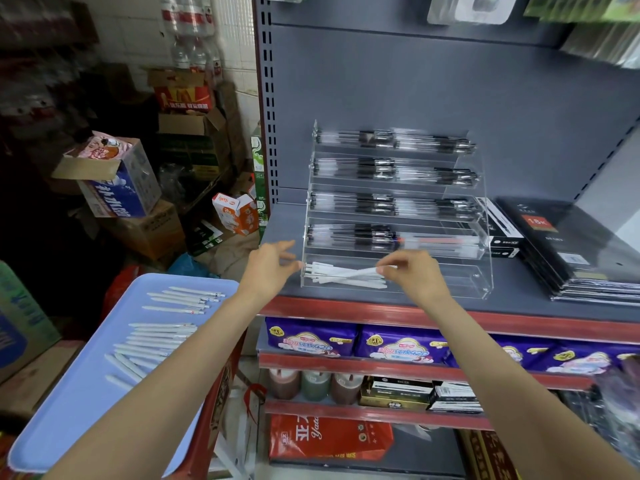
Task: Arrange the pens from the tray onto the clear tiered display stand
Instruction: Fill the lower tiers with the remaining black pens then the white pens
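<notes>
A clear tiered display stand (483, 216) sits on the grey shelf; its upper tiers hold rows of black pens, and the bottom tier holds several white pens (343, 277). My right hand (412, 271) pinches the right end of a white pen lying slanted over that bunch. My left hand (272, 266) is at the stand's left end, fingertips at the pens' left tips; whether it grips one I cannot tell. At lower left a pale blue tray (69, 407) carries several more white pens (156, 341) in two loose groups.
The grey shelf (519, 292) has a red front edge; stacked black notebooks (575, 247) lie to the right of the stand. Purple packs and bottles fill the lower shelves. Cardboard boxes (117, 188) pile up at left behind the tray.
</notes>
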`<state>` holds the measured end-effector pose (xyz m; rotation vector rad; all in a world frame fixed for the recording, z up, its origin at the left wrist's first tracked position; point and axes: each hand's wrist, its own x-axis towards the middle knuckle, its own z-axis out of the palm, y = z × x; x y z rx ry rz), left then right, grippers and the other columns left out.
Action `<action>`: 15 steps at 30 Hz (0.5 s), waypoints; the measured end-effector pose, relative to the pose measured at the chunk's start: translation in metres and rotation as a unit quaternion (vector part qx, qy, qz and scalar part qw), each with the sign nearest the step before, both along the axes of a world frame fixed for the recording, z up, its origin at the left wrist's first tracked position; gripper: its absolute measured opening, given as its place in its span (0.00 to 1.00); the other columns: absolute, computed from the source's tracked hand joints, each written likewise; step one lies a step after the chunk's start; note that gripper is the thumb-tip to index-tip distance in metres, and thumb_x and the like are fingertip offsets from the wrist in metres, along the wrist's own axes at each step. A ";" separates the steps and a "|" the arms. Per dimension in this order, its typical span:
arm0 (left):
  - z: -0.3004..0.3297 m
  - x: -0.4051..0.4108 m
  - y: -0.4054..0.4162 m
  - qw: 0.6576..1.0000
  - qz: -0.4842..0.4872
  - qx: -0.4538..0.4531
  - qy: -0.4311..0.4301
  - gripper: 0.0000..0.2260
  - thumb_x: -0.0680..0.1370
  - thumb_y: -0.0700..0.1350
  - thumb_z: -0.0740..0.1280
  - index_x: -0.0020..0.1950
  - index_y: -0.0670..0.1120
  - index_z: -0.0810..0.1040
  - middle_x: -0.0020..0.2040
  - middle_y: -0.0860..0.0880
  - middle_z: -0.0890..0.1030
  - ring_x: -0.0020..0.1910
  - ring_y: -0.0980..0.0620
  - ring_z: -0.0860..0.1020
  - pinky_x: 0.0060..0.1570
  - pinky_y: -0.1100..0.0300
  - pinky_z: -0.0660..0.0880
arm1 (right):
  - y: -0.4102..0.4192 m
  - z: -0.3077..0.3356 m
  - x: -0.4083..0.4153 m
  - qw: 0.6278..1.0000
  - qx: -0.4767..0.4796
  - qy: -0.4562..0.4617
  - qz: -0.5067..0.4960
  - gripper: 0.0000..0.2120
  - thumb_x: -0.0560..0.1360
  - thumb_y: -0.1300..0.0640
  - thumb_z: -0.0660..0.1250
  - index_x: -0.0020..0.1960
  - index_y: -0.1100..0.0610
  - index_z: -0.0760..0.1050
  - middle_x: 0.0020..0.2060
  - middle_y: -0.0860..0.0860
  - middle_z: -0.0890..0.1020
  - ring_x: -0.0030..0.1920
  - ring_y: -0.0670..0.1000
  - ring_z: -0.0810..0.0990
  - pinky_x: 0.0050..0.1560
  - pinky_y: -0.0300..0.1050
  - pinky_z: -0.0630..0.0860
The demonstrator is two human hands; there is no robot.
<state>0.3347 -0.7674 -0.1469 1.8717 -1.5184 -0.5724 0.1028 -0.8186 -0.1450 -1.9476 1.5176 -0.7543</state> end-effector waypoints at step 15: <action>-0.006 -0.004 0.001 0.999 0.020 -0.028 0.040 0.13 0.75 0.43 0.70 0.58 0.42 0.79 0.50 0.43 0.83 0.44 0.56 0.76 0.40 0.72 0.67 | -0.002 0.001 0.010 0.995 0.021 0.078 0.054 0.06 0.74 0.59 0.69 0.47 0.58 0.83 0.45 0.53 0.85 0.44 0.46 0.78 0.47 0.36 0.70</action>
